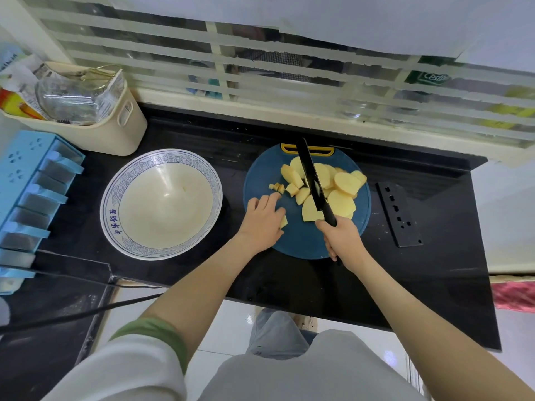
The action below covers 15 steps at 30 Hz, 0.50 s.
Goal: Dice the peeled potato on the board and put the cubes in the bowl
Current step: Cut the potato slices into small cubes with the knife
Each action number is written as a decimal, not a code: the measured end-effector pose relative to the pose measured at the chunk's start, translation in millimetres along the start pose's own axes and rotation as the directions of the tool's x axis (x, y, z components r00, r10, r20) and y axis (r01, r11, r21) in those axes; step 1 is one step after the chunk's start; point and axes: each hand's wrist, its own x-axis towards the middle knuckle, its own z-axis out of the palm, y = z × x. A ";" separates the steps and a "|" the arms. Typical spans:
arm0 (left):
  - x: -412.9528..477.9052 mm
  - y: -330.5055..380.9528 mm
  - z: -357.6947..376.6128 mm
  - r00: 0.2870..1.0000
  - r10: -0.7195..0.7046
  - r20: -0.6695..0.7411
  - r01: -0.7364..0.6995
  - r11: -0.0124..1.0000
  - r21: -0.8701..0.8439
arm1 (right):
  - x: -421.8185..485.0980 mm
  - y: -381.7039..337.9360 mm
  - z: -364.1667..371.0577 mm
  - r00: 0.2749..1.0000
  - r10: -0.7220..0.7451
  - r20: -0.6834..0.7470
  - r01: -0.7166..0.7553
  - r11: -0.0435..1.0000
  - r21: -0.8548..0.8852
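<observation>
A black countertop (289,273) is seen from above, and everything is set on it. At its left a large white bowl (173,175) with a blue wave-patterned rim is placed, just beside a round dark blue cutting board (301,241). No potato can be made out in the bowl. A cream basket (115,131) of packets and a blue seasoning box (26,157) are kept behind and left of the bowl.

On the board the peeled potato is found already cut. Thick yellow potato slices (341,204) are heaped on the right half, overlapping one another. A long black knife (308,175) is laid across the heap, tip towards the board's yellow handle slot (321,153). Its handle is wrapped tightly by the curled fingers of the right hand (343,238).

The left hand (263,221) is rested palm down on the board's left side, fingers nearly straight and close together, nothing being pinched. A few small cubes (276,187) are touched by its fingertips. One potato piece (284,222) is partly hidden under its thumb side. A black perforated plate (398,215) is left right of the board.
</observation>
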 end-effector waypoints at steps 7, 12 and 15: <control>4.0 13.1 5.8 0.993 -0.121 0.011 0.122 0.985 -0.123 | 0.3 3.4 0.2 1.000 0.009 0.003 -0.009 1.000 -0.018; 1.3 19.0 9.5 0.986 -0.145 -0.088 0.136 0.986 -0.102 | -1.2 2.9 2.5 1.000 -0.012 0.004 0.013 1.000 -0.018; 4.5 20.8 5.2 0.970 -0.133 -0.203 0.097 0.979 -0.179 | -1.4 3.6 6.4 1.000 -0.016 0.007 0.016 1.000 -0.019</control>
